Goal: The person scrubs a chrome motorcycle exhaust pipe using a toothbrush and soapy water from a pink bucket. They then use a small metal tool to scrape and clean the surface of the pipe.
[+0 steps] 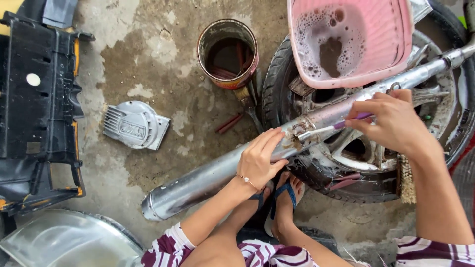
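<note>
A long silver exhaust pipe (208,180) lies slantwise across a wheel with a tyre (277,94). My left hand (260,160) rests on the pipe's middle, fingers flat against it. My right hand (391,121) grips a toothbrush with a purple handle (329,128); its bristles touch a dirty, rusty patch on the pipe just right of my left hand. My feet in blue flip-flops (282,195) stand under the pipe.
A pink basin (405,44) of soapy water sits on the wheel. A rusty tin (227,47) with dark liquid stands on the concrete beside it. A grey engine cover (134,124), black plastic panels (37,99) and a silver fender (64,240) lie at left.
</note>
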